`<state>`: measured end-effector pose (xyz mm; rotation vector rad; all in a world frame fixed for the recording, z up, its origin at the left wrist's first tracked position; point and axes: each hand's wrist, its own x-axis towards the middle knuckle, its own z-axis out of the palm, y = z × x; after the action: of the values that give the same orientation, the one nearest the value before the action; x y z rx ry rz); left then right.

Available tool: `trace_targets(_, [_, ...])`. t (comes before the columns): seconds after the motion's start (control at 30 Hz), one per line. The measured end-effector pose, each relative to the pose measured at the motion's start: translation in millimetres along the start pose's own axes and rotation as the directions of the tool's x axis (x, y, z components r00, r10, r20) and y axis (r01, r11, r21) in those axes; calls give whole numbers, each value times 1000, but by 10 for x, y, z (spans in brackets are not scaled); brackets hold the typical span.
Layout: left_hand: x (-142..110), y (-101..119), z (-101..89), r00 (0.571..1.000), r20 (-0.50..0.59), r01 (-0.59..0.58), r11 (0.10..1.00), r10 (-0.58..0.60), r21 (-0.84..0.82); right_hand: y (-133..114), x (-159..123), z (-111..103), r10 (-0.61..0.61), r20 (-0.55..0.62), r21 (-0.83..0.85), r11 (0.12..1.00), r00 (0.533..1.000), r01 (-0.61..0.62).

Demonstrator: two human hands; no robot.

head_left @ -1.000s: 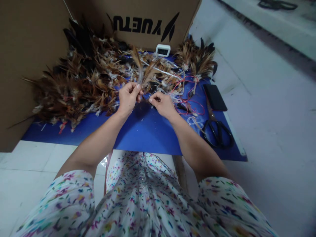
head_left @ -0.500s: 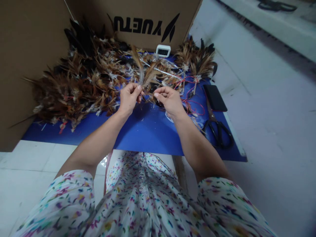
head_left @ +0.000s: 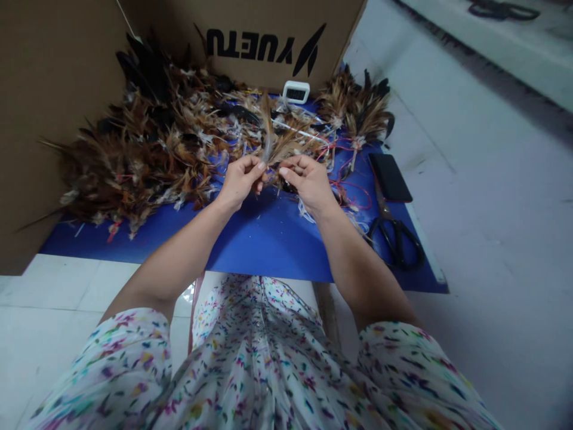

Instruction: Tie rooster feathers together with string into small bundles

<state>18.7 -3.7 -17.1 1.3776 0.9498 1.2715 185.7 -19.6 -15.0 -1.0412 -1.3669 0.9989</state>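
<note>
A blue table top (head_left: 264, 245) is sitting over a pale tile floor (head_left: 45, 334). Brown cardboard (head_left: 179, 18) is standing at the back, with big black letters (head_left: 250, 46) showing upside down; I cannot tell if it is holding anything. A big messy feather pile (head_left: 152, 143) is covering the left side, and feather bundles (head_left: 353, 107) are lying at the back right. A little white clock (head_left: 296, 92) is standing between them. A black phone (head_left: 391, 178) and scissors (head_left: 396, 234) are resting on the right, near some pink string (head_left: 358, 188). Over the middle, the left hand (head_left: 239, 181) is pinching a few brown feathers (head_left: 267, 128), tips pointing up. The right hand (head_left: 308, 179) is bending its fingers close beside them; I cannot tell what it is holding.
</note>
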Motion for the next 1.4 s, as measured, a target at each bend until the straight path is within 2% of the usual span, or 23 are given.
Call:
trace_targets(0.27, [9,57,-6,999,-29,41,994,-44,-101,-14,-4,-15,2,8,-62,998,1000,-2])
trace_targets(0.43, [-10,145,11,992,-24,118,976,-124,-185,-8,3,-5,-117,-46,-234,967,992,104])
trace_targets(0.53, [-15,166,9,983,5,178,952,-182,-248,-9,-12,14,-135,-8,-284,950,991,127])
trace_targets(0.73, [-20,146,-4,982,83,185,946,-169,-264,-37,-60,74,-70,138,-175,980,988,94])
trace_targets(0.93, [-67,207,16,959,159,277,893,-234,-356,6,-59,83,-60,229,-67,995,972,78])
trace_targets(1.17, [-89,214,19,956,165,288,878,-242,-381,60,-46,85,-67,174,-77,994,982,81])
trace_targets(1.3, [-74,186,30,965,106,263,908,-241,-327,23,-70,114,-134,116,-131,980,984,149])
trace_targets(1.4, [-62,159,44,969,52,245,930,-241,-272,-2,-95,141,-188,117,-182,961,975,207])
